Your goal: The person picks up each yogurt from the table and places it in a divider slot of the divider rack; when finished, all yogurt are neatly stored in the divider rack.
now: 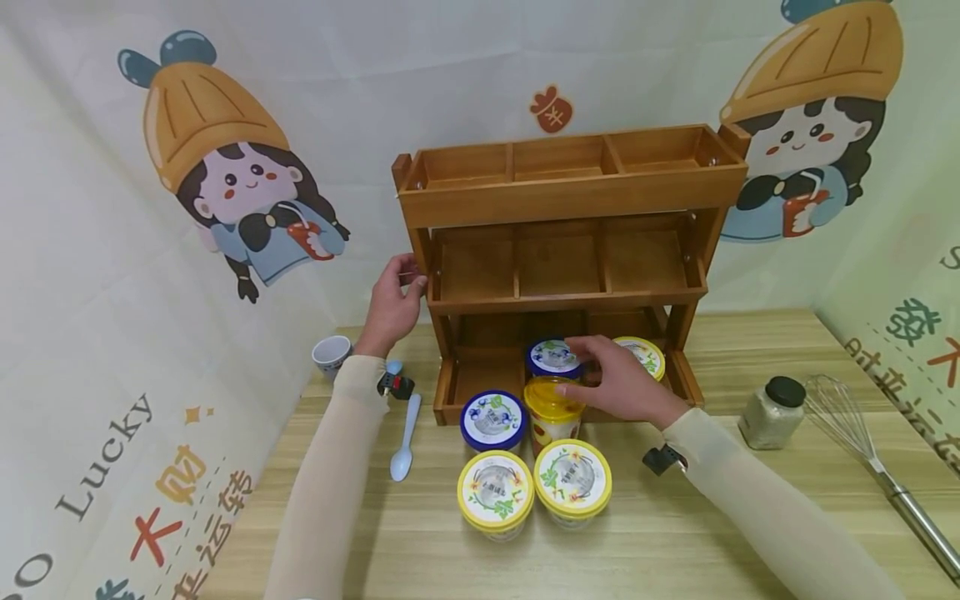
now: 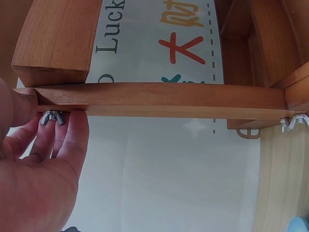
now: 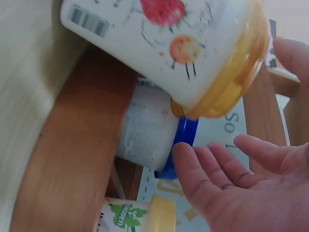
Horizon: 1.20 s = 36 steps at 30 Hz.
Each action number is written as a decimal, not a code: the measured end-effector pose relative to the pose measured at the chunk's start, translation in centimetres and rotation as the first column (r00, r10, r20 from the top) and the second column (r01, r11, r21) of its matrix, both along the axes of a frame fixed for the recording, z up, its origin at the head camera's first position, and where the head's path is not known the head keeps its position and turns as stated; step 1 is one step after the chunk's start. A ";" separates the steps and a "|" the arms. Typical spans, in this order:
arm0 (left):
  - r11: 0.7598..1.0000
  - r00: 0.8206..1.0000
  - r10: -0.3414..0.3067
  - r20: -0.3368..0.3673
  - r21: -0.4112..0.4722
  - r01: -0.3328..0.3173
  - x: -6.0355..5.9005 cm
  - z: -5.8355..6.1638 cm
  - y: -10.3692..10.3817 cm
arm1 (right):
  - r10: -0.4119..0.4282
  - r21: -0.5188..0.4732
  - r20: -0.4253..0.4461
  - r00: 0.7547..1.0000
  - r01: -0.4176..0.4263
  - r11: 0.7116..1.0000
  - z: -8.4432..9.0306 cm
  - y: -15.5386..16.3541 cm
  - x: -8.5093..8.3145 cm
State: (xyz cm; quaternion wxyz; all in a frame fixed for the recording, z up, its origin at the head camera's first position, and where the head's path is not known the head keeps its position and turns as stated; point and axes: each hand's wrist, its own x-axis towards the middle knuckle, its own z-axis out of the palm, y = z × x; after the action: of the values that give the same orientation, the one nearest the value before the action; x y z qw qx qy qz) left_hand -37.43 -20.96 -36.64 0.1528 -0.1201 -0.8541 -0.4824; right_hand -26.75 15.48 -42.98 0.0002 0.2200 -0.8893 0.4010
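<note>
Right hand [image 1: 628, 386]: we have its fingers spread wide, holding nothing, beside the jar [image 1: 556, 427].
Left hand [image 1: 393, 306]: we pinch the rack's [image 1: 570, 200] side.
Jar: one, standing just before the bottom tier; our thumb, so near its lid, could tip it.
Rack: one; our tug could shift it.
Blue tubs [image 1: 493, 421]: two.
Yellow tubs [image 1: 496, 492]: three.
Whisk [image 1: 843, 421], cup [image 1: 332, 353], shaker [image 1: 772, 417]: one each.

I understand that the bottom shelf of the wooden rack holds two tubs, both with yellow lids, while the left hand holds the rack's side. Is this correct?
Not entirely: the middle tub has a blue lid; only the right-hand tub has a yellow one, as the head view shows. The left hand does hold the wooden rack.
</note>
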 end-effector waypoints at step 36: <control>1.000 1.000 -0.001 -0.009 0.001 0.001 0.0 0.1 0.0 | 0.058 0.182 -0.040 0.998 -0.050 0.982 -1.4 -1.5 2.4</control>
State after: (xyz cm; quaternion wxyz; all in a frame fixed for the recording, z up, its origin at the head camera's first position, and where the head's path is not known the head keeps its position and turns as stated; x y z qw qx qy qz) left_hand -37.45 -20.91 -36.56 0.1567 -0.1227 -0.8531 -0.4823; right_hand -24.35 14.03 -44.42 -0.0108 0.2521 -0.9155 0.3133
